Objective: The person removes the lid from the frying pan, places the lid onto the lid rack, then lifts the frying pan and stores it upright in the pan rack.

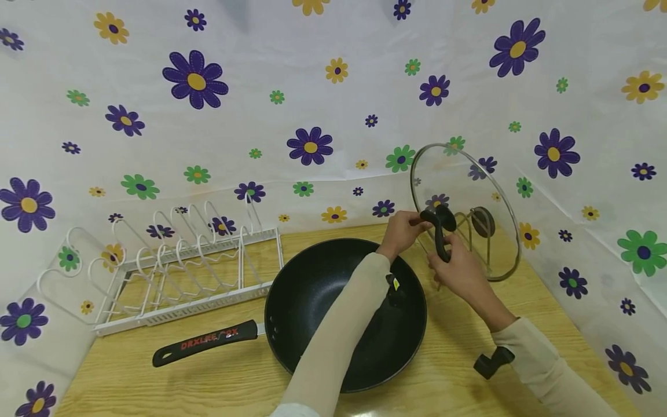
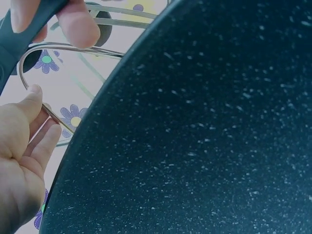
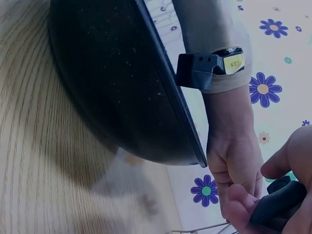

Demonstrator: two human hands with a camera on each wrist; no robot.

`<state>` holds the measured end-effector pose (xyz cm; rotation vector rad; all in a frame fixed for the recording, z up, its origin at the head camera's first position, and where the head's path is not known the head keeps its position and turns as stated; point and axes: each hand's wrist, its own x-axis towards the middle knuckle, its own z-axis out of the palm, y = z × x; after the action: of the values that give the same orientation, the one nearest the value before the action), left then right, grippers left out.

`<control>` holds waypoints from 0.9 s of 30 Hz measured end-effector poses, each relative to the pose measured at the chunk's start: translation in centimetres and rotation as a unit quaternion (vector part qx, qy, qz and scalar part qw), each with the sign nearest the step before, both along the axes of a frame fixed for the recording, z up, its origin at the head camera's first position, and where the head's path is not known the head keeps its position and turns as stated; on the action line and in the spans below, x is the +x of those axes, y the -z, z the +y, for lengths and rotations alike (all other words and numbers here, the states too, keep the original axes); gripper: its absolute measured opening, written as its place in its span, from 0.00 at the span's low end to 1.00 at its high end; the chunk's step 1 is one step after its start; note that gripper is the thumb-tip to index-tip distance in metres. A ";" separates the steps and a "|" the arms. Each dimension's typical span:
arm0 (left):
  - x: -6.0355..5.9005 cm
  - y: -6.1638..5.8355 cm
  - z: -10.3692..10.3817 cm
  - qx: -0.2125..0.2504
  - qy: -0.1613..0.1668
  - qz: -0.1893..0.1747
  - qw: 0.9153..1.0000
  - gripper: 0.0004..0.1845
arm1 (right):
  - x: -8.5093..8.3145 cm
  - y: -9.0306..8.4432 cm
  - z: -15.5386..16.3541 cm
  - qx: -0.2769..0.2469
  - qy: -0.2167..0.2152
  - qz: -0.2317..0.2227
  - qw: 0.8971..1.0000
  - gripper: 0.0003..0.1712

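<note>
Your right hand [image 1: 461,269] has its fingers curled round the black handle [image 1: 440,229] of the glass lid [image 1: 465,209], and the thumb and fingertips clamp it in both wrist views. Your left hand [image 1: 402,230] reaches across the wok and meets the same handle at its upper end. From the head view it seems to pinch it, but in the left wrist view those fingers [image 2: 41,146] lie fairly straight and close together beside the metal rim, so you cannot be sure that hand actually grips.

The lid stands on edge at the back right of the wooden table [image 1: 453,382], nearly upright. Its handled face is turned towards you and its far face towards the flowered backdrop [image 1: 312,104]. The handle's long axis runs roughly up and down, tilted slightly. The lid sits against a thin wire stand [image 1: 476,231], seen through the glass. How the rim rests in it is unclear.

Counted: one glass lid, one black wok [image 1: 323,301], one white wire rack [image 1: 182,266], one wire stand. The wok lies just beside the lid, under your left forearm, and its long handle [image 1: 205,341] points to the left front. The rack lies well apart at the back left, its long axis running left to right. It has several wire loops, too crowded to count exactly.
</note>
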<state>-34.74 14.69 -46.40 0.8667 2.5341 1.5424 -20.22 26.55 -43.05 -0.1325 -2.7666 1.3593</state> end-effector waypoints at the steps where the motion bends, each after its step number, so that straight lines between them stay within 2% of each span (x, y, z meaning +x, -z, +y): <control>1: 0.0 0.0 0.0 0.000 0.003 0.002 1.000 0.10 | 0.0 0.0 0.0 -0.001 0.000 0.002 1.000 0.33; 9: -0.1 -0.1 -0.3 0.000 0.020 0.003 1.000 0.09 | 0.3 -0.3 0.0 -0.022 0.006 0.004 1.000 0.35; 18: 0.1 -0.3 -0.8 -0.025 0.005 -0.002 1.000 0.10 | 0.5 -0.3 0.0 -0.011 0.010 0.002 1.000 0.34; 27: -0.1 -0.9 -1.8 -0.022 0.030 0.006 0.999 0.11 | 0.9 -0.6 0.2 -0.005 0.012 0.006 1.000 0.38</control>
<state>-34.85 12.87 -45.47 0.9399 2.5151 1.4619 -19.29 26.77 -42.45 -0.1560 -2.7393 1.3639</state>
